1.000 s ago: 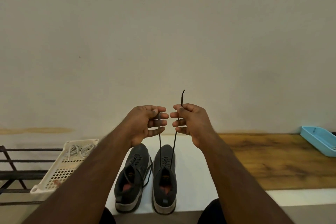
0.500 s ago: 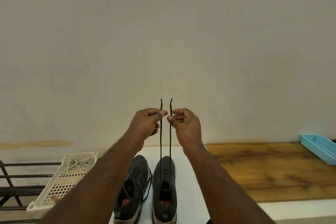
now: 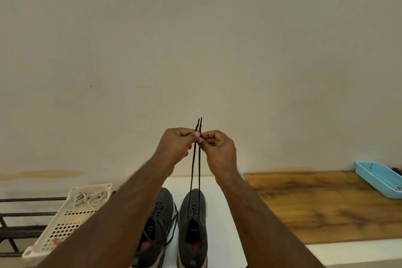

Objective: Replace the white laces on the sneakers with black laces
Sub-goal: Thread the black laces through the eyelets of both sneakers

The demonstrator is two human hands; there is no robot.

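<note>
nearest, two dark grey sneakers stand side by side on the white tabletop [image 3: 226,213], toes pointing away. the right sneaker [image 3: 193,228] carries the black lace [image 3: 194,169], whose two ends rise taut and almost parallel from its top eyelets. the left sneaker [image 3: 157,224] has black lacing too, with loose ends trailing between the shoes. higher up, the left hand [image 3: 177,148] pinches one lace end between thumb and forefinger fingers, closed tight on it; the right hand [image 3: 219,152] pinches the other end the same way, the two hands nearly touching, both lace tips sticking up just above them. to the left a cream perforated basket [image 3: 54,230] holds the white laces [image 3: 89,199]. to the right lies a wooden board [image 3: 326,206], with a blue tray [image 3: 378,180] at its far edge. behind all, a plain wall [image 3: 195,39].
</note>
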